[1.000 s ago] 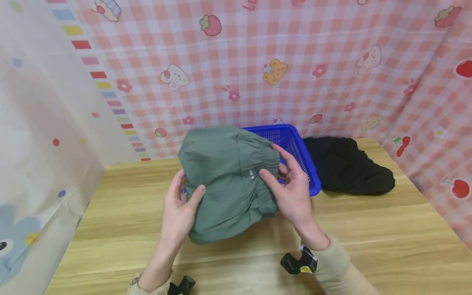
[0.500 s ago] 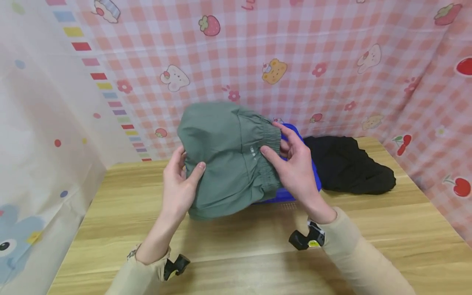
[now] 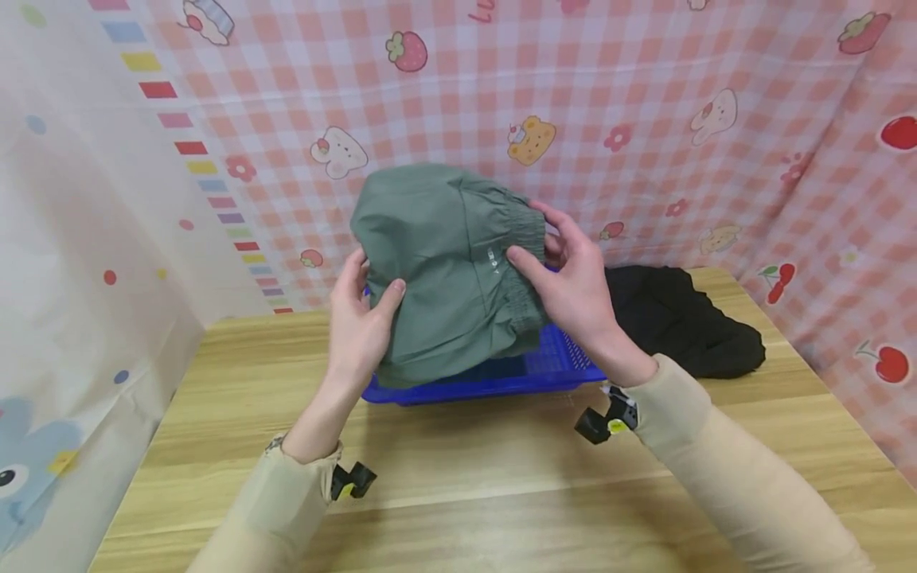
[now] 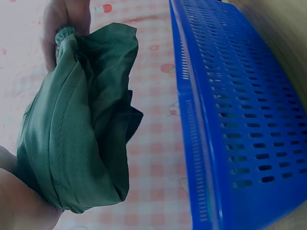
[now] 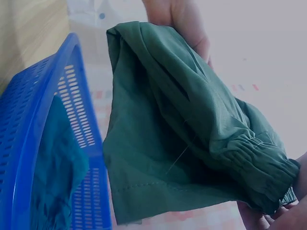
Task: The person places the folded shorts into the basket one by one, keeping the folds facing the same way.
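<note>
Green shorts (image 3: 444, 274), likely soft and light, suit this hold: left grip (image 3: 360, 326) pinching the folded end (image 3: 380, 231), right grip (image 3: 573, 286) pinching the waistband (image 3: 526, 227).

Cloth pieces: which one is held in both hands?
The green garment, with small white lettering near its gathered edge. The black cloth lies on the table; another cloth lies inside the blue basket.

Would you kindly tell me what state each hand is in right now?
Left hand: holding the green garment at the side opposite its gathered edge.
Right hand: holding the same garment at that gathered edge.
</note>
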Demonstrator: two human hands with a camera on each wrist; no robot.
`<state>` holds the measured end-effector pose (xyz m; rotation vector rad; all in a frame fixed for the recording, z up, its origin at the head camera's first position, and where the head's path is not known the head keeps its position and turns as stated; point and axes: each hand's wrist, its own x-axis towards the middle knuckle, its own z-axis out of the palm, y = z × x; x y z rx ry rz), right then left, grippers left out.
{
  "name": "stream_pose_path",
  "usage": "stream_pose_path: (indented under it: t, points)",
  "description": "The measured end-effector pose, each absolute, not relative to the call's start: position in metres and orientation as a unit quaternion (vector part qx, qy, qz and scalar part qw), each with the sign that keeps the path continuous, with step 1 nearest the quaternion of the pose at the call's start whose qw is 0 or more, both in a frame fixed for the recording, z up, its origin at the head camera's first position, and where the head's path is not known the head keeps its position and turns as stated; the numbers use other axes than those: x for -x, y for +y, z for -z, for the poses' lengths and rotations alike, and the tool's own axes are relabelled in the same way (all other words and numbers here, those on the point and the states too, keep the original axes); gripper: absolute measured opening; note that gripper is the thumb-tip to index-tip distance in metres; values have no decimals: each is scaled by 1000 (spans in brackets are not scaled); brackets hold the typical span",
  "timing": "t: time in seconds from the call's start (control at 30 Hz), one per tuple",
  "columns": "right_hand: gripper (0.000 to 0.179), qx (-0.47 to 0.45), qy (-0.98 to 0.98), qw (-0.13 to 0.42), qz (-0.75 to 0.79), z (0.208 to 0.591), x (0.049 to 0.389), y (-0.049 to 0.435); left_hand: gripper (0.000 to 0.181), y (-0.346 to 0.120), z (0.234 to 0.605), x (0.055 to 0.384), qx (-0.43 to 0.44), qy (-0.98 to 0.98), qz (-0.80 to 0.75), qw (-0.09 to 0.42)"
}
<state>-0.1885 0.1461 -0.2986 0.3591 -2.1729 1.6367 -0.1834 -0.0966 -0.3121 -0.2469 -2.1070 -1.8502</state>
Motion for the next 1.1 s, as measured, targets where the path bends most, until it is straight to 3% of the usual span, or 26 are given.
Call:
stream_pose_path:
  t: [0.53, 1.1]
  points:
    - [59, -86, -810, 136, -564, 314, 222, 149, 53, -93, 332, 216, 54, -787, 598, 142]
    - [65, -42, -872, 7, -488, 332, 246, 151, 57, -98, 351, 237, 11, -834, 549, 52]
